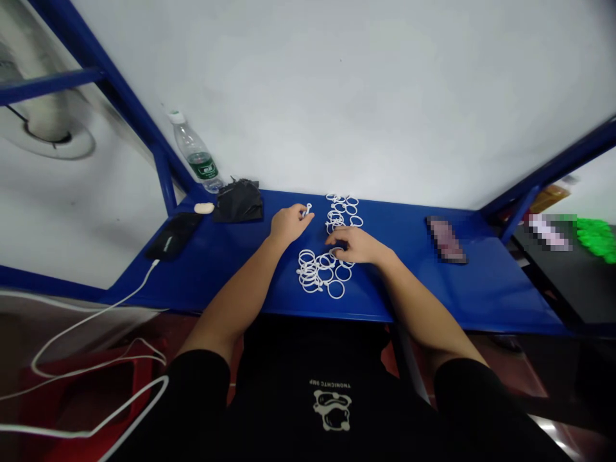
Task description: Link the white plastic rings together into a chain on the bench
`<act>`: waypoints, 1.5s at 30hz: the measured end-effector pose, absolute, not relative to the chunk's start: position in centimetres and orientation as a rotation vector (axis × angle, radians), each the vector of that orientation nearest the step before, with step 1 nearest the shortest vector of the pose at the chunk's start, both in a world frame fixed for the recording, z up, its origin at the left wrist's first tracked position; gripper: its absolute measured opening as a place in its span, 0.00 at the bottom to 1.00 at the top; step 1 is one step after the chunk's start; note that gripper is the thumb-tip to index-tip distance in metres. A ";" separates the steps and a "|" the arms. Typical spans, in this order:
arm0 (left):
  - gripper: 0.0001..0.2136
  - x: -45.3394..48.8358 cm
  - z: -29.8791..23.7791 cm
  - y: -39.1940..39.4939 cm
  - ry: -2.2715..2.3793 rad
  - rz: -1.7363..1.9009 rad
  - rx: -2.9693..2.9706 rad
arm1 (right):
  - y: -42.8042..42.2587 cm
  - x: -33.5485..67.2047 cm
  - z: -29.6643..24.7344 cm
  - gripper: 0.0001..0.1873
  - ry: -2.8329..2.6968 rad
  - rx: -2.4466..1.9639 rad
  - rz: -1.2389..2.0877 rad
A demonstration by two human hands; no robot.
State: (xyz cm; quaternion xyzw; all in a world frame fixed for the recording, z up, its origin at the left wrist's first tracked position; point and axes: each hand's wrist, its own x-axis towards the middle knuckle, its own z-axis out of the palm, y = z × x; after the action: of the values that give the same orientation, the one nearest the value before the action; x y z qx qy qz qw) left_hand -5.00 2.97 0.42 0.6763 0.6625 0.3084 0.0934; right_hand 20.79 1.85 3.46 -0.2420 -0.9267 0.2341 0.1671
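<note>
My left hand (287, 224) is closed in a pinch on a white plastic ring (308, 209), seen nearly edge-on, with a small eyelet at its top end. To the right, my right hand (360, 246) has its thumb and fingers apart, with nothing plainly gripped. It hovers at the upper edge of a loose pile of white rings (335, 290), and its thumb covers part of one; whether it touches that ring I cannot tell. Beyond its fingers lies a second group of white rings (356, 221), spread in a column toward the wall.
The blue table (231, 269) meets a white wall. On its left are a clear bottle (202, 163), a black bag (239, 200), a cream-coloured case (204, 208) and a black device (174, 236) with a white cable (129, 295). A blurred phone-shaped object (446, 240) lies right.
</note>
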 end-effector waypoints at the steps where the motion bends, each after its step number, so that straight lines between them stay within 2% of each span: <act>1: 0.14 -4.9 0.4 3.0 1.911 0.927 2.004 | 1.7 20.7 3.4 0.14 -2.656 -0.703 0.633; 4: 0.18 -4.5 0.5 2.8 1.748 0.914 2.074 | 1.7 20.3 3.1 0.11 -2.701 -0.714 0.550; 9: 0.13 -4.0 0.5 2.2 1.503 0.782 2.237 | 2.1 20.2 2.3 0.04 -2.731 -0.689 0.531; 12: 0.13 -3.6 0.6 1.7 1.340 0.720 2.332 | 2.3 20.2 2.3 0.05 -2.631 -0.714 0.487; 15: 0.17 -3.2 0.7 1.2 1.230 0.687 2.418 | 2.3 20.3 2.5 0.07 -2.500 -0.885 0.449; 19: 0.17 -2.6 0.8 0.8 1.278 0.718 2.448 | 2.4 20.5 2.5 0.09 -2.318 -1.063 0.483; 25: 0.17 -2.6 1.0 0.7 1.323 0.813 2.449 | 2.4 20.4 2.5 0.15 -2.227 -0.940 0.627; 31: 0.17 -2.4 1.3 0.5 1.303 0.788 2.468 | 2.3 20.1 2.1 0.13 -2.103 -0.988 0.651; 39: 0.11 -1.7 1.3 0.1 1.193 0.825 2.515 | 2.9 20.2 1.5 0.12 -1.975 -0.993 0.715; 43: 0.11 -2.6 1.1 0.9 1.426 0.983 2.407 | 3.1 20.5 1.9 0.14 -2.029 -0.992 0.593; 45: 0.11 -3.3 0.8 1.7 1.626 1.047 2.278 | 2.9 20.6 2.4 0.10 -2.199 -0.994 0.588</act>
State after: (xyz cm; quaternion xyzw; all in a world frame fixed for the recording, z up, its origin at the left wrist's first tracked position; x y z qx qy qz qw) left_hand -3.29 1.66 0.83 0.7602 0.5424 0.3493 0.0766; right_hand 20.61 2.94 2.36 -0.3787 -0.8378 0.2242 0.3230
